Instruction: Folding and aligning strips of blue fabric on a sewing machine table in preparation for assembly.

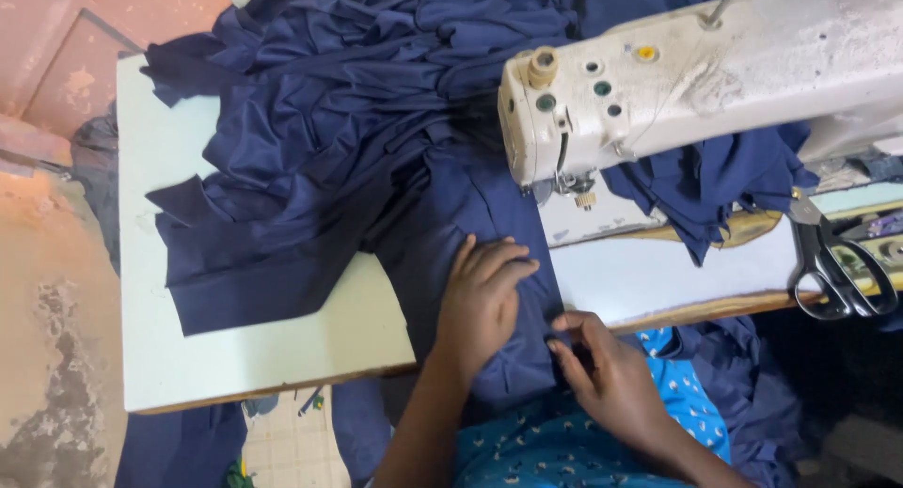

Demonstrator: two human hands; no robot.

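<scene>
My left hand [480, 300] lies flat on the soft, limp navy cloth [442, 215] at the table [188, 356] edge before the sewing machine [677, 74], right hand [602, 366] pinching its hem, the best hold.

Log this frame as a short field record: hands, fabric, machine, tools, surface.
left hand: flat, palm down on the navy blue fabric strip
right hand: at the table's near edge, fingers pinching the same fabric
machine: worn white sewing machine, needle end above the fabric
pile: heap of navy blue cut fabric pieces behind and to the left
tools: black-handled scissors far right
surface: pale green table top
</scene>
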